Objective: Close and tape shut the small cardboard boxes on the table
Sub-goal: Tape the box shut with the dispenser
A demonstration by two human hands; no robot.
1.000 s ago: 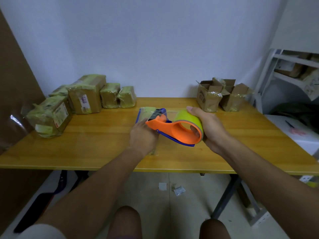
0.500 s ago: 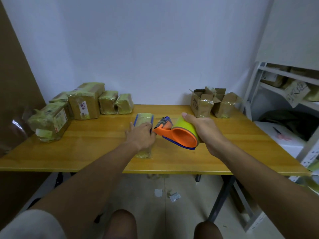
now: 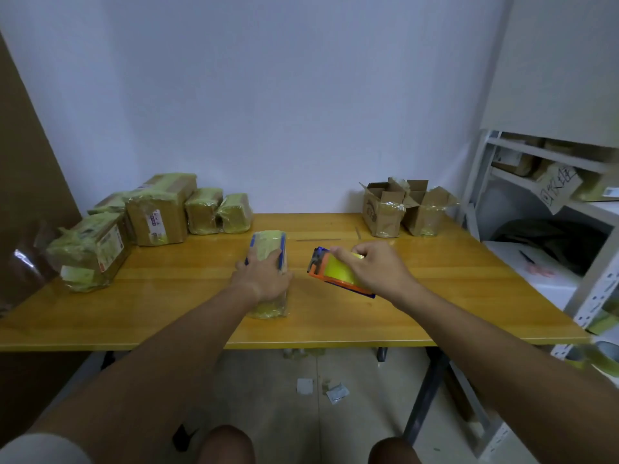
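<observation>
A small box (image 3: 268, 244) wrapped in yellow-green tape, with blue stripes along its edges, lies on the wooden table (image 3: 167, 296) in front of me. My left hand (image 3: 264, 274) rests on top of it, fingers spread over its near half. To its right, my right hand (image 3: 371, 267) grips an orange tape dispenser (image 3: 330, 269) holding a yellow-green roll, low over the table surface. Two open cardboard boxes (image 3: 382, 209) with raised flaps stand at the back right of the table.
Several taped boxes (image 3: 157, 212) are stacked at the back left, with one more (image 3: 90, 252) nearer the left edge. A white metal shelf (image 3: 549, 182) with parcels stands to the right. Scraps of paper (image 3: 304, 386) lie on the floor under the table.
My right hand has lowered the tape dispenser from above the box down to the table at its right. My left hand stays on the box. My head has tilted up.
</observation>
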